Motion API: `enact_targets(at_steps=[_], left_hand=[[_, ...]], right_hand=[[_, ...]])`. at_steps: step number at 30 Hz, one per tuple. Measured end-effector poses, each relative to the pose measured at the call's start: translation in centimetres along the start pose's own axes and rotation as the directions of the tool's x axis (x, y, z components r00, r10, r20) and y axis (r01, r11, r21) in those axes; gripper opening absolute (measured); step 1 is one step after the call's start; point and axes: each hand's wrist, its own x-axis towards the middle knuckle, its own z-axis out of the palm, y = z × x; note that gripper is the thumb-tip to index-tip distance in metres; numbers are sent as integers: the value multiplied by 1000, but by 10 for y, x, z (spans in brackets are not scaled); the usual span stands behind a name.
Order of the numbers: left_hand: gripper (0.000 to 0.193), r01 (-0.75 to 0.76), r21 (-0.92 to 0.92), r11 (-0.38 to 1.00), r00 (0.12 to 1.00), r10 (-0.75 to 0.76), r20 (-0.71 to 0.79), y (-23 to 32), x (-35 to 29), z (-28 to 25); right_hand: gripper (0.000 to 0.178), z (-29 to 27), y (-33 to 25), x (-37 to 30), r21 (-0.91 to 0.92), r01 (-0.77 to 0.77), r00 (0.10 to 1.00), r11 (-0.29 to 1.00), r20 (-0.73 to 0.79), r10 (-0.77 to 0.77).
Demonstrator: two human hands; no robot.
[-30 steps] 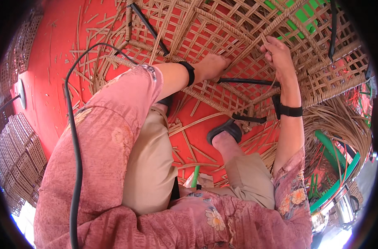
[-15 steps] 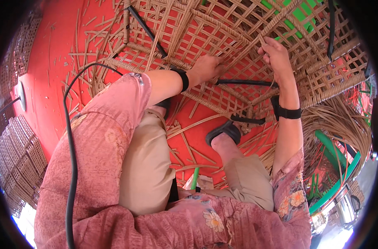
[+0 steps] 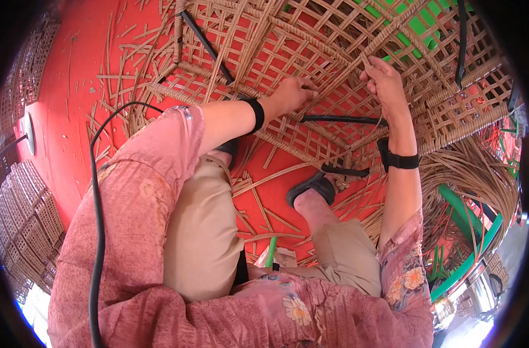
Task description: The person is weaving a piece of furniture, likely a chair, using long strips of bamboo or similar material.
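A large brown woven frame (image 3: pixel 302 49) with an open lattice and wrapped edges stands before me, black bars fixed along it. My right hand (image 3: pixel 384 82) pinches a thin brown weaving strip (image 3: pixel 366 61) at the lattice, near a wrapped rib. To its left, my left hand (image 3: pixel 291 94) is over the lower part of the lattice. Its fingers are curled and pressed together; whatever lies in them is too small to make out. A black band circles each wrist.
Cut strip scraps (image 3: pixel 125 75) litter the red floor (image 3: pixel 73 139). A thick bundle of long strips (image 3: pixel 479 168) lies at the right by a green chair-like frame (image 3: pixel 467 272). More woven pieces (image 3: pixel 26 203) stand at the far left. A black cable (image 3: pixel 96 232) runs along my left arm.
My left hand's fingers have curled in more and sit slightly farther from the lattice. The right hand keeps its pinch on the strip, having shifted only a little.
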Motion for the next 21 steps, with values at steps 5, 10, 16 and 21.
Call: enact_targets(at_steps=[5,10,16,21], left_hand=[[18,-90,-106,990,996,91,5,7,9,7],[14,-53,-264,963,998,58,11,0,18,15],[15,65,-477,877,995,-94,-37,22,12,16],[11,-116,-482,868,979,18,-202,18,15,27]], right_hand=[[47,-2,0,1,20,-2,1000,1000,8,1],[47,-1,0,0,25,-16,1000,1000,-10,16],[55,-3,4,3,38,-42,999,998,35,41],[54,-4,-1,-1,73,-32,998,997,54,28]])
